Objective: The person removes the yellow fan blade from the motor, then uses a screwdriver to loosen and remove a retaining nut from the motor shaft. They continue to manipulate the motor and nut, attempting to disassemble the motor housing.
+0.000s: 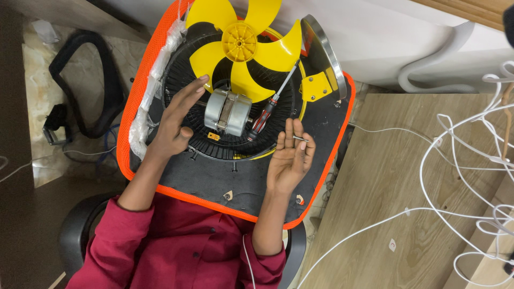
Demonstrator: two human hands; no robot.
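On open right hand (289,160) palm: small silver metal screw (300,138) loose, could roll off; left hand (174,120) open, touching grey cylindrical motor (227,112), red-handled screwdriver (265,115) between hands unsecured

— What surrounds the work area?

— A pale wood-grain tabletop (407,176) on the right, strewn with loose white cables (471,160). A white wall panel (396,37) runs along the top.

— And on the left?

— Beige marbled floor (37,91), with a black hose (101,80) curled on it, under even indoor light.
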